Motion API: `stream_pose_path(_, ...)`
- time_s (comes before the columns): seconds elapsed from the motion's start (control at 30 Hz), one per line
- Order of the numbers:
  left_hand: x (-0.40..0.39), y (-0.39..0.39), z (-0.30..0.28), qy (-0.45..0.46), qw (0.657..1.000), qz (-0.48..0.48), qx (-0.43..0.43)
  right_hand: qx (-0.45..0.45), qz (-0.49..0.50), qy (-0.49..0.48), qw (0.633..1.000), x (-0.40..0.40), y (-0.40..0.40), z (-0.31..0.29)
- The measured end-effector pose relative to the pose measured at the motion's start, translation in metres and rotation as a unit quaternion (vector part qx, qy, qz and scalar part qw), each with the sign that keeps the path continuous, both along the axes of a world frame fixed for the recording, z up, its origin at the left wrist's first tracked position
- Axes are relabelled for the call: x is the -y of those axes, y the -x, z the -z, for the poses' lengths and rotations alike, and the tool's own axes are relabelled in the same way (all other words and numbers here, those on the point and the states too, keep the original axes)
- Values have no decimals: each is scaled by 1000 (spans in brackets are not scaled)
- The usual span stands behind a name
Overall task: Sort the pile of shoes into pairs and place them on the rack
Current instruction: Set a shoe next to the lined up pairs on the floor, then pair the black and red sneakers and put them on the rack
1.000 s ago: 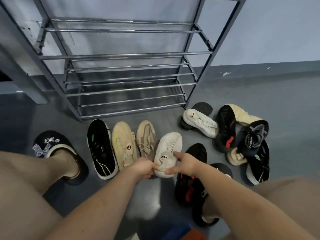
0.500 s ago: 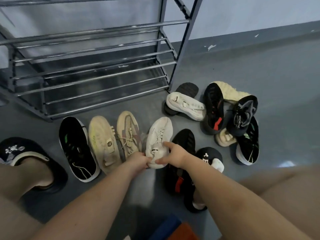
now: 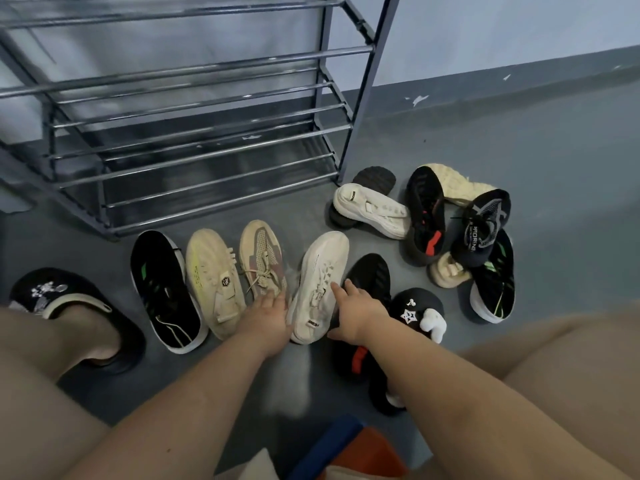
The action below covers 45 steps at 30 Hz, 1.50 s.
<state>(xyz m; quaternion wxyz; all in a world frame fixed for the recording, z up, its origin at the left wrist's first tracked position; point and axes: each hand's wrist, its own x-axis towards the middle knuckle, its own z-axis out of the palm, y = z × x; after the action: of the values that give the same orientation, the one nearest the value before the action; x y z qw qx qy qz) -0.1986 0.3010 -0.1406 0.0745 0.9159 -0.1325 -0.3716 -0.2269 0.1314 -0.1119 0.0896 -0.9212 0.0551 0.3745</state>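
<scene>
A row of shoes lies on the floor before the metal rack (image 3: 221, 143): a black sneaker (image 3: 162, 289), a cream shoe (image 3: 211, 278), a tan laced shoe (image 3: 263, 261) and a white sneaker (image 3: 323, 271). My left hand (image 3: 268, 318) and my right hand (image 3: 358, 311) rest on either side of the white sneaker's heel, fingers spread, touching it without a grip. A black shoe with a red mark (image 3: 367, 278) lies under my right wrist. At the right sits a pile: a white shoe (image 3: 374, 209), black shoes (image 3: 426, 216) and a dark knit shoe (image 3: 485, 226).
My feet wear black slippers, one at the left (image 3: 52, 299) and one at the right (image 3: 419, 310). The rack's shelves hold nothing. Grey floor stretches to the right up to the wall's base (image 3: 519, 81). A blue and orange object (image 3: 349, 452) lies between my legs.
Both hands have opened from pinching the white sneaker's heel and now lie spread beside it. The view has shifted right and down.
</scene>
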Motion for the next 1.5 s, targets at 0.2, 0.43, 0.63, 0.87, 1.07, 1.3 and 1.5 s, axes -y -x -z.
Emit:
stream_pose_path(0.2,-5,11,-13,-16,996,76,52,57,-12,16,998,-3,9,-9)
stream_pose_path(0.43,2,14,-31,-1,986,130,109,79,-18,25,996,-2,13,-14)
stream_pose_path(0.63,15,7,-43,-24,978,159,133,92,-18,24,995,9,3,-22)
stream_pose_path(0.87,51,-19,-55,-44,964,216,149,96,9,61,993,61,-4,-32)
stream_pose_path(1.07,109,-42,-64,-44,947,273,162,104,30,107,988,136,-9,-41)
stream_pose_path(1.3,185,-63,-60,-28,936,314,157,87,74,162,980,235,-17,-58)
stream_pose_path(1.5,248,-80,-50,6,943,305,134,92,110,154,978,286,-33,-50)
